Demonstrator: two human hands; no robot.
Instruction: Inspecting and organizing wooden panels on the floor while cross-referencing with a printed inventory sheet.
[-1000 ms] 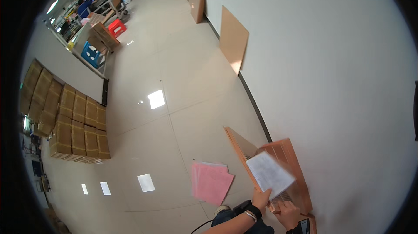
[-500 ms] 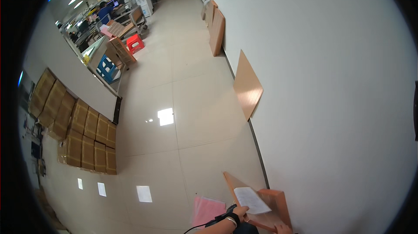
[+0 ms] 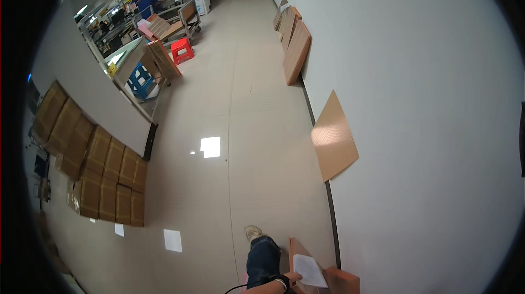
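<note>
My left hand (image 3: 293,278) is at the lower edge, its fingers closed around the edge of a thin copper-coloured board (image 3: 296,246). A white paper sheet (image 3: 310,270) lies on the board's face, touching my fingertips. The board stands tilted near the wall. Beside it, against the wall's foot, is a thicker copper-coloured stack or block (image 3: 343,281). A dark band and a bracelet are on my left wrist. My right hand is out of sight.
My leg and shoe (image 3: 253,233) are on the tiled floor left of the board. A copper-coloured sheet (image 3: 335,143) and several stacked boards (image 3: 298,53) lean along the right wall. Cardboard boxes (image 3: 106,195) are piled at left. A red stool (image 3: 182,52) and a person sit farther off.
My foot has come forward into view, covering most of the pink sheets on the floor. The board and my left hand sit lower in the picture; my right hand has left it.
</note>
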